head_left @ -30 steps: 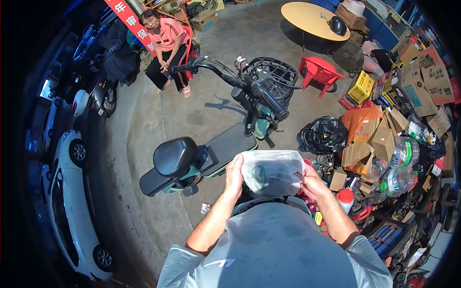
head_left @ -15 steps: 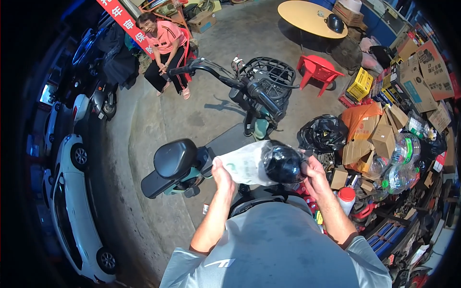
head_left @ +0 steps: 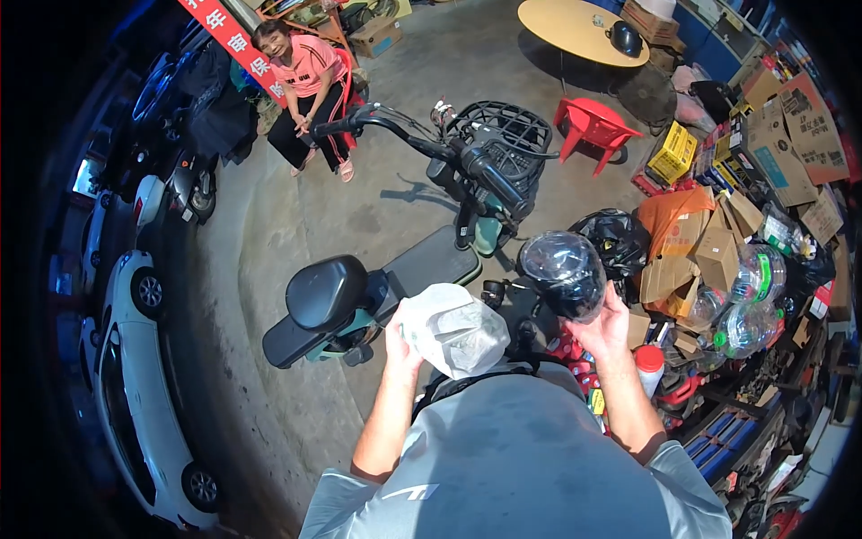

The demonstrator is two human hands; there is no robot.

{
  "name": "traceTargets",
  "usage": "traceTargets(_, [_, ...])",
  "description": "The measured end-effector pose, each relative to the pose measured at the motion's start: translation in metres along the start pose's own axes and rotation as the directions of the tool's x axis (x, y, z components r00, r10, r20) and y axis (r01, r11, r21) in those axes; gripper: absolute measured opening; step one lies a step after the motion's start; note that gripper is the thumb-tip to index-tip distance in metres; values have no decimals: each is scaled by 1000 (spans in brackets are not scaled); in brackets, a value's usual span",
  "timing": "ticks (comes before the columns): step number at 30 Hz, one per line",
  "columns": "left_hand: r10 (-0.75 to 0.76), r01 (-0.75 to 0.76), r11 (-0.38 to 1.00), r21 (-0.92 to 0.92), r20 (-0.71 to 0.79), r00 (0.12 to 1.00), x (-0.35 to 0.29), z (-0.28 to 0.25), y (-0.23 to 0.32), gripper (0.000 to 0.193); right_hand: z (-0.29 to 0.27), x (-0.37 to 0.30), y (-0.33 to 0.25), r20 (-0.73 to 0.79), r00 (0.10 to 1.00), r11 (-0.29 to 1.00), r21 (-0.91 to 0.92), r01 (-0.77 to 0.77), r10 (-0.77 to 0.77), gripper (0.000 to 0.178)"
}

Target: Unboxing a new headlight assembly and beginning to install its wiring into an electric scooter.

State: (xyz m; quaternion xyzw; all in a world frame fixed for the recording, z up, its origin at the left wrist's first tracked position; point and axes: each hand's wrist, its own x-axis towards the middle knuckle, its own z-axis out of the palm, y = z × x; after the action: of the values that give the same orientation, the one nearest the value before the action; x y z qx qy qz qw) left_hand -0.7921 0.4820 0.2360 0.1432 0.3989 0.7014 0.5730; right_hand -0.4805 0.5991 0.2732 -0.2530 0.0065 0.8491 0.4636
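My left hand (head_left: 401, 346) grips the side of a crumpled white plastic bag (head_left: 453, 331) in front of my chest. To the right of the bag and apart from it, my right hand (head_left: 603, 325) holds up a glossy black helmet (head_left: 564, 277) with a shiny, see-through upper part. My right fingers are partly hidden under and behind the helmet. Just beyond the bag stands a green and black electric scooter (head_left: 431, 265), with its saddle (head_left: 326, 299) on the left and its handlebar and black front basket (head_left: 505, 135) farther off.
A person in pink (head_left: 310, 76) sits at the far left. A red plastic stool (head_left: 594, 130) and a round yellow table (head_left: 566, 27) stand at the far right. Cardboard boxes (head_left: 779, 171), black bags (head_left: 620, 238) and bottles crowd the right. White car (head_left: 144, 386) at left.
The helmet has come out of the white bag. My right hand has lifted it up and away to the right, while my left hand keeps the bag, which now hangs crumpled.
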Motion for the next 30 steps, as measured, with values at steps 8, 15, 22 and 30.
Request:
traceTargets(8, [-256,201,889,-411,-83,963,8,-11,-4,38,34,-1,12,68,994,995,53,-87,83,50])
traceTargets(15, [-406,430,702,-568,177,897,2,-3,-7,54,20,12,35,-15,995,982,-158,-102,101,49])
traceTargets(22, [-454,618,643,-452,425,783,-4,17,-26,63,37,29,74,26,927,927,-21,-373,374,41])
traceTargets(30, [-461,457,870,-183,26,887,-10,41,-16,46,38,43,103,-124,991,684,-718,-128,54,25])
